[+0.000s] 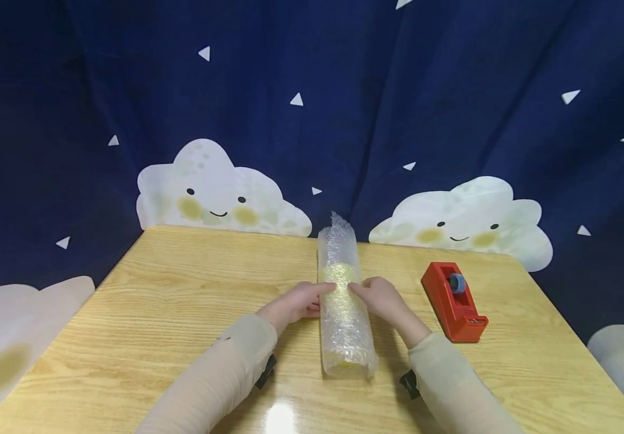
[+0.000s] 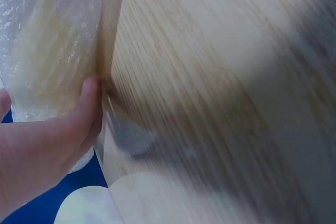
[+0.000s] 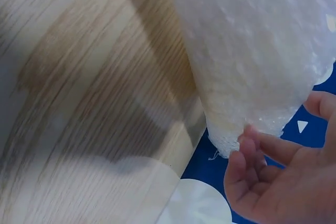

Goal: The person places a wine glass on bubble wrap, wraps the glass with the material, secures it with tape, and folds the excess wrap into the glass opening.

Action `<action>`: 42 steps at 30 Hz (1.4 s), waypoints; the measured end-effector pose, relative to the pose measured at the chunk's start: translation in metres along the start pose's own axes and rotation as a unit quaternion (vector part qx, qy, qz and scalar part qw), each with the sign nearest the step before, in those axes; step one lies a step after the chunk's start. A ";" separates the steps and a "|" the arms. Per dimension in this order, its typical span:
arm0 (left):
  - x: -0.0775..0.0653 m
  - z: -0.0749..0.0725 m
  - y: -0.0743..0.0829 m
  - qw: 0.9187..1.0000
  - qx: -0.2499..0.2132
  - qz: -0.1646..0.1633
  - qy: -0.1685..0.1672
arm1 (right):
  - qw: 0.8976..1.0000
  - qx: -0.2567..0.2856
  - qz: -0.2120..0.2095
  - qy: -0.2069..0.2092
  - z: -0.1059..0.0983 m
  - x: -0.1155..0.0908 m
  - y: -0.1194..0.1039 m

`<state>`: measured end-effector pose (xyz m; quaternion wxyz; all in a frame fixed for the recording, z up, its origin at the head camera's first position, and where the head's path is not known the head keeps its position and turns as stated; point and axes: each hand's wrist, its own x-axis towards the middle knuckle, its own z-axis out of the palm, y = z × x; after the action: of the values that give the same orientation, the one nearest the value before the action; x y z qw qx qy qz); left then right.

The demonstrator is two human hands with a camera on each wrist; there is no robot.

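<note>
A long roll of bubble wrap (image 1: 346,337) lies on the table, pointing away from me. Something yellow (image 1: 340,272) shows through its middle; the layers blur what it is. My left hand (image 1: 303,298) holds the roll's left side, thumb on top and fingers down along the side. From the right, my right hand (image 1: 384,299) holds it at the same height, its thumb on top near the left one. In the right wrist view, the fingertips (image 3: 251,132) of that hand touch the wrap's side, the other fingers curled.
A red tape dispenser (image 1: 454,301) with a small blue roll (image 1: 457,283) in it stands to the right of the wrap. The wooden table (image 1: 192,277) ends at a dark blue curtain (image 1: 268,78) printed with clouds and triangles. The wrap's far end reaches the back edge.
</note>
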<state>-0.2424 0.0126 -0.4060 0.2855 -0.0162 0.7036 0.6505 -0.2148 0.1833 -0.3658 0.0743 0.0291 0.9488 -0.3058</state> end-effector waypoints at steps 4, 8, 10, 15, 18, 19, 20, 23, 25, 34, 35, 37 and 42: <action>-0.002 -0.001 0.003 0.999 0.021 0.010 0.022 | 0.999 0.039 0.003 -0.026 0.001 0.002 0.002; -0.004 -0.002 0.006 0.998 0.038 0.021 0.054 | 0.997 0.069 0.010 -0.042 0.005 0.004 0.003; -0.005 -0.002 0.006 0.997 0.038 0.021 0.063 | 0.995 0.087 0.012 -0.041 0.007 0.004 0.004; -0.008 -0.004 0.006 0.997 0.031 0.009 0.072 | 0.993 0.113 0.020 -0.029 0.011 0.005 0.003; -0.010 -0.006 0.006 0.997 0.031 -0.002 0.069 | 0.995 0.100 0.018 -0.023 0.013 0.006 0.001; -0.010 -0.006 0.006 0.997 0.031 -0.004 0.066 | 0.995 0.093 0.017 -0.021 0.013 0.005 0.000; -0.010 -0.006 0.006 0.998 0.032 -0.004 0.062 | 0.996 0.086 0.015 -0.018 0.014 0.005 -0.001; -0.010 -0.006 0.006 0.998 0.033 -0.001 0.055 | 0.998 0.067 0.013 -0.009 0.015 0.005 -0.003; -0.010 -0.006 0.005 0.998 0.031 0.002 0.054 | 0.998 0.056 0.015 -0.004 0.015 0.005 -0.005; -0.011 -0.003 0.004 0.997 0.046 0.005 0.057 | 0.999 0.037 0.018 -0.008 0.017 0.008 -0.004; -0.011 -0.003 0.004 0.997 0.050 0.006 0.056 | 0.999 0.038 0.020 -0.012 0.017 0.008 -0.004; -0.011 -0.003 0.004 0.996 0.063 0.009 0.055 | 0.999 0.040 0.024 -0.019 0.016 0.009 -0.004; -0.011 -0.004 0.005 0.996 0.074 0.009 0.045 | 0.997 0.055 0.034 -0.031 0.014 0.010 -0.002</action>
<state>-0.2372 0.0056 -0.3971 0.2480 -0.0183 0.7619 0.5981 -0.2231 0.1736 -0.3775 0.1128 0.0558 0.9263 -0.3552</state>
